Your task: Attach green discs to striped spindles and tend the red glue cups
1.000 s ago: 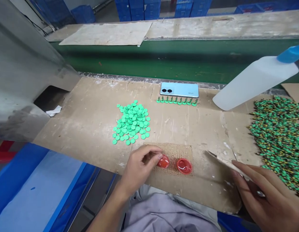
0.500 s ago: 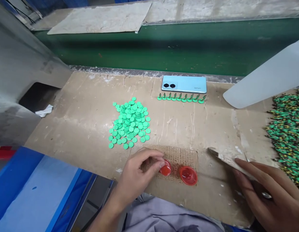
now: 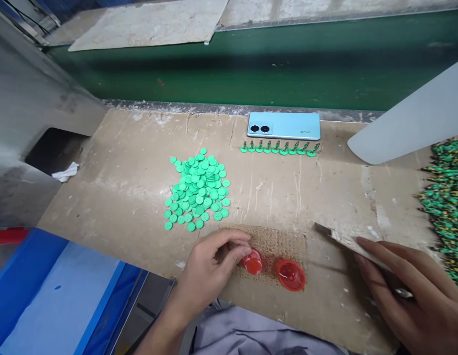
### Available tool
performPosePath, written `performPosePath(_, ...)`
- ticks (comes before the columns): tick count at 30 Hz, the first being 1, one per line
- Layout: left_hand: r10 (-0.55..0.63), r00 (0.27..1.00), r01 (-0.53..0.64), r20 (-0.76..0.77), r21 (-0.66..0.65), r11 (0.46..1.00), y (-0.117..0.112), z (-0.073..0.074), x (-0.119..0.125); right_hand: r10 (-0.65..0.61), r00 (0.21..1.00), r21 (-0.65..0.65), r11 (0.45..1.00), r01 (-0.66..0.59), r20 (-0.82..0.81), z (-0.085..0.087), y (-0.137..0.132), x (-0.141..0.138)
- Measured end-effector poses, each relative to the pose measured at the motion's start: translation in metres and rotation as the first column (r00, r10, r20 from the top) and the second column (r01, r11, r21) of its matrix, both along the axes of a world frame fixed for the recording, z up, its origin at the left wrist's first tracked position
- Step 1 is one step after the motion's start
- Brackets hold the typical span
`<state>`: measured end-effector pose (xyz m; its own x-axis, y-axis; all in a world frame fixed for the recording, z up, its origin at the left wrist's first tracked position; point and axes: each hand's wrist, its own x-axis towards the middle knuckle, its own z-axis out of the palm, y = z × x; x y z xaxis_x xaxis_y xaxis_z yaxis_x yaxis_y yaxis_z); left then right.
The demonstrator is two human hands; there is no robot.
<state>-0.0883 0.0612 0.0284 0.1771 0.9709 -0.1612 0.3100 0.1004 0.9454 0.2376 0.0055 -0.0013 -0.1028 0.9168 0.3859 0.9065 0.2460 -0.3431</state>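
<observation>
- The left hand [image 3: 208, 266] sits low at the near edge of the desk [image 3: 132, 162], its grip narrow, fingers curled.
- Its fingertips [image 3: 245, 237] pinch the rim of a small red plastic cup [image 3: 253, 262], which rests on a rough brown mat [image 3: 276, 243].
- A larger red plastic cup [image 3: 291, 275] lies on the mat's right edge, just beside the small one and out of the left hand's grip.
- The right hand [image 3: 409, 296] is at the lower right, its grip closed on a torn cardboard strip [image 3: 347, 245], which slants up and left, well clear of the cups.
- Between the hands, the mat and cups lie nearer the left hand.
- A loose pile of green plastic discs [image 3: 197, 190] lies beyond the left hand, a little apart from the mat.
- A neat row of small green pegged parts [image 3: 280, 149] stands just in front of a light-blue phone [image 3: 283, 125] at the desk's far edge.
- A heap of green and dark parts [image 3: 445, 207] lies at the right, beyond the right hand.
- A white plastic bottle [image 3: 409, 118] slants across the upper right, above the desk.
</observation>
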Motion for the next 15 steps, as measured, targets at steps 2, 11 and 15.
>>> performPosePath(2,-0.009,0.999,0.009,-0.031,0.012,1.000,0.0008,-0.0005,-0.0012,0.003,1.000,0.003,1.000,-0.003,-0.001,0.0003,-0.0005,0.0005)
performPosePath(11,-0.027,0.997,0.032,-0.075,0.061,0.998,0.0022,-0.0048,-0.0032,0.000,1.000,0.030,1.000,0.001,-0.028,-0.0036,0.0004,0.0005)
performPosePath(15,-0.029,0.991,0.046,-0.130,0.132,0.990,0.0028,-0.0074,-0.0035,0.006,0.999,0.036,0.999,-0.005,-0.037,-0.0046,0.0013,0.0008)
